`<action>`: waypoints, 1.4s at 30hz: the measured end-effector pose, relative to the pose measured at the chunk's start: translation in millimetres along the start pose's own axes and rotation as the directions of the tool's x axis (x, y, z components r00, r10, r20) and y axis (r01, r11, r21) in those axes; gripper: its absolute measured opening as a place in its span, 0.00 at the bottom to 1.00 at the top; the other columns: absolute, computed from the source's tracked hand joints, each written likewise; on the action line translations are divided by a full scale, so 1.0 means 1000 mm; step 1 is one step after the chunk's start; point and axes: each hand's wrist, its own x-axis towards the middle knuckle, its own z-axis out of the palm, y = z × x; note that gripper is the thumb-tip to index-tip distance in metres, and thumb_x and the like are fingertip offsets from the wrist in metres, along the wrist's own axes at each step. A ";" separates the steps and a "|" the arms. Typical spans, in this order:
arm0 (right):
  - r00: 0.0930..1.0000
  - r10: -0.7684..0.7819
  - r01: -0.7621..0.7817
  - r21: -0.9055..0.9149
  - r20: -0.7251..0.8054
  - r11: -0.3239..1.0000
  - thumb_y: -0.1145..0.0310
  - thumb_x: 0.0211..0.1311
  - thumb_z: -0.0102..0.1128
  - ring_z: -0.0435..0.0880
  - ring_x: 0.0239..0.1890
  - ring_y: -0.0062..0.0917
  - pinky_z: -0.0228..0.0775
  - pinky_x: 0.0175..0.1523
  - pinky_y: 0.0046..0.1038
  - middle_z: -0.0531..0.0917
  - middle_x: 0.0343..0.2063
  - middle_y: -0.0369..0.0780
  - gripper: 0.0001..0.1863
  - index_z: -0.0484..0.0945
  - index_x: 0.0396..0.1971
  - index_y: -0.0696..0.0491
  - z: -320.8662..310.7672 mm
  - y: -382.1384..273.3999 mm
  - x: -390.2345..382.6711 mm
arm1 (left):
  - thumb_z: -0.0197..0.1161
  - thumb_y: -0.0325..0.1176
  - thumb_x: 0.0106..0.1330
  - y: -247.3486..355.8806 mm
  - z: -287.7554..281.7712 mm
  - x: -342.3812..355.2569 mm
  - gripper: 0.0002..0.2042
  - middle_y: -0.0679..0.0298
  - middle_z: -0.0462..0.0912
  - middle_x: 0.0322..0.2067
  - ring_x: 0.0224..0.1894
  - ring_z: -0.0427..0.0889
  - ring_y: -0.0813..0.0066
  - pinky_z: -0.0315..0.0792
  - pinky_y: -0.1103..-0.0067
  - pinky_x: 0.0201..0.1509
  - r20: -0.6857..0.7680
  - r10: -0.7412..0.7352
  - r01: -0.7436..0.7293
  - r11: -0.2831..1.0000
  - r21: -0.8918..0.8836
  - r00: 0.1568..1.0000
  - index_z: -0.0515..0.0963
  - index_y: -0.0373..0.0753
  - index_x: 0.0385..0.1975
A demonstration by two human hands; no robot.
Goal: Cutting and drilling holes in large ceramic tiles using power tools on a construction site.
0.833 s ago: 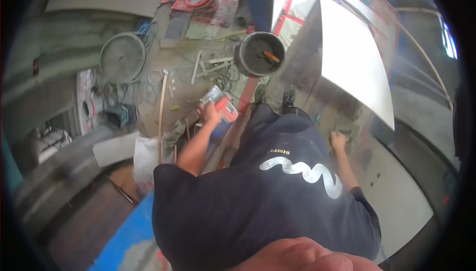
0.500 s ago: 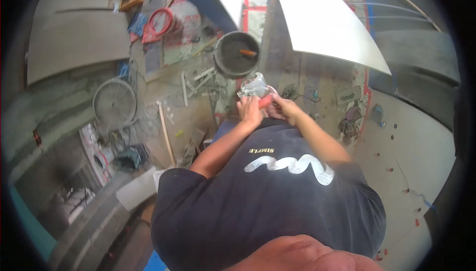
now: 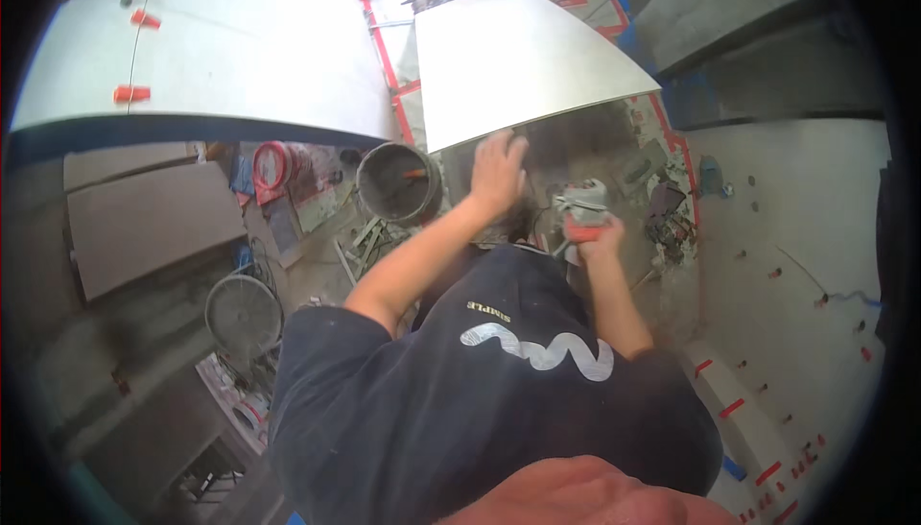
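Red-handled tool (image 3: pixel 582 204) moved rightward; right hand (image 3: pixel 602 240) grips its near end

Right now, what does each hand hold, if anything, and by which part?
The right hand holds the grey-and-red tool by its red grip; the left hand holds nothing visible.

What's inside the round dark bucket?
In the bucket: grey contents and an orange piece, possibly a handle. Whatever lies beneath the contents' surface is covered; I can't tell what the orange piece joins.
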 end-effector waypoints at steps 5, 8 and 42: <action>0.951 -0.222 0.249 0.108 -0.216 0.962 0.57 0.67 0.44 0.76 0.63 0.53 0.70 0.64 0.65 0.77 0.61 0.51 0.30 0.72 0.63 0.59 -0.037 -0.111 -0.030 | 0.78 0.38 0.51 -0.044 0.052 0.103 0.40 0.48 0.69 0.63 0.66 0.68 0.47 0.67 0.54 0.65 0.130 0.012 -0.055 0.941 0.334 0.991 0.67 0.45 0.66; 0.951 -0.289 0.306 0.217 -0.107 0.927 0.57 0.65 0.45 0.80 0.57 0.52 0.75 0.59 0.62 0.80 0.55 0.51 0.30 0.74 0.62 0.59 -0.075 -0.149 -0.048 | 0.66 0.30 0.61 -0.063 0.082 0.125 0.23 0.50 0.76 0.50 0.50 0.81 0.50 0.80 0.58 0.45 0.430 -0.120 -0.050 0.930 0.363 0.895 0.70 0.42 0.57; 0.989 -0.140 0.137 -0.061 -0.038 0.989 0.30 0.70 0.31 0.79 0.57 0.43 0.74 0.46 0.56 0.79 0.59 0.40 0.39 0.74 0.62 0.44 0.401 -0.142 0.196 | 0.56 0.61 0.72 -0.281 -0.290 0.689 0.25 0.50 0.86 0.31 0.38 0.86 0.44 0.77 0.55 0.41 -0.016 0.072 -0.049 0.808 0.587 0.997 0.79 0.41 0.37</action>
